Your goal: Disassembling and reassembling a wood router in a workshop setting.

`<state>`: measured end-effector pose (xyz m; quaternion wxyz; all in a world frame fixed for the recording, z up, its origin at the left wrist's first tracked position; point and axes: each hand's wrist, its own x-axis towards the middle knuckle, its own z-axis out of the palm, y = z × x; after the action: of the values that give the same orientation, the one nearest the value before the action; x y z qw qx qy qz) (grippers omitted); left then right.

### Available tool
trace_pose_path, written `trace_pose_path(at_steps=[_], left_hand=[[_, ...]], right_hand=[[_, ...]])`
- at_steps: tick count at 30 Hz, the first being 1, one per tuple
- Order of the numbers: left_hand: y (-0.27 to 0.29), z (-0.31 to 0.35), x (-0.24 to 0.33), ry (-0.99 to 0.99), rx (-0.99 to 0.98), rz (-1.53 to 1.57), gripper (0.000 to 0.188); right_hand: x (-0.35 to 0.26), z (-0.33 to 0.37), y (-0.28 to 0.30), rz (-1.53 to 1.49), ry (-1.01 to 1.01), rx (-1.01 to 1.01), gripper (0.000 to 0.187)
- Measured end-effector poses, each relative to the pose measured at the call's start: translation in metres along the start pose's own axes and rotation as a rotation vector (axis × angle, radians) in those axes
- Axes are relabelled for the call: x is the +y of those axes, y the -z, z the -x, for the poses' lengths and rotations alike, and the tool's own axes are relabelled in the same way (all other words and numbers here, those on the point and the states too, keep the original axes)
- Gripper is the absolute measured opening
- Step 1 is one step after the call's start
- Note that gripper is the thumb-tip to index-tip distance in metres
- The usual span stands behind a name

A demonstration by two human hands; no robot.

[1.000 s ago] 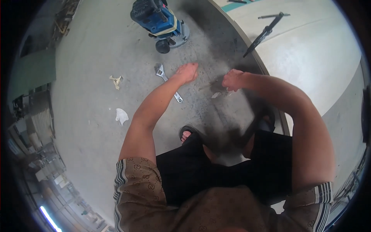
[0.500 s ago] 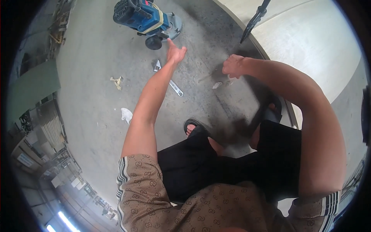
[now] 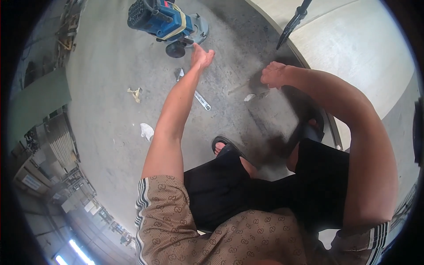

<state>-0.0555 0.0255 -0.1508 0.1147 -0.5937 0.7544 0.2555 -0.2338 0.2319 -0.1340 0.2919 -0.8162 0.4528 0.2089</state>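
Observation:
My left hand (image 3: 202, 58) reaches out over the floor, its thumb near the base of a blue router (image 3: 170, 24). The thumb stands apart from the fingers, and I see nothing in the hand. The router lies tipped over, with a black knob and a pale band around its body. Below my left forearm lies a silver adjustable wrench (image 3: 202, 101), its middle covered by the arm. My right hand (image 3: 273, 75) is closed with curled fingers beside the edge of a large pale curved panel (image 3: 353, 48); whatever it may hold is hidden.
A black rod-like thing with a narrow tip (image 3: 288, 32) hangs over the panel's edge. On the grey floor lie a crumpled tan scrap (image 3: 135, 94), a white scrap (image 3: 146, 131) and a small pale piece (image 3: 249, 97). My sandalled foot (image 3: 220, 145) is close by.
My right hand has moved slightly to the right, toward the panel's edge. My left hand stays beside the router in nearly the same pose. The view has shifted a little.

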Motion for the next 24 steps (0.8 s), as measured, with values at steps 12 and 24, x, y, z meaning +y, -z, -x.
trace_pose_path(at_steps=[12,24], left_hand=[[-0.023,0.025,-0.008,-0.456,0.029,0.036,0.038],[-0.021,0.045,-0.004,-0.498,-0.053,0.083,0.044]], right_hand=[[-0.015,-0.007,-0.003,0.141,0.208,0.301,0.061],[-0.028,-0.020,-0.009,0.202,0.218,0.249,0.047]])
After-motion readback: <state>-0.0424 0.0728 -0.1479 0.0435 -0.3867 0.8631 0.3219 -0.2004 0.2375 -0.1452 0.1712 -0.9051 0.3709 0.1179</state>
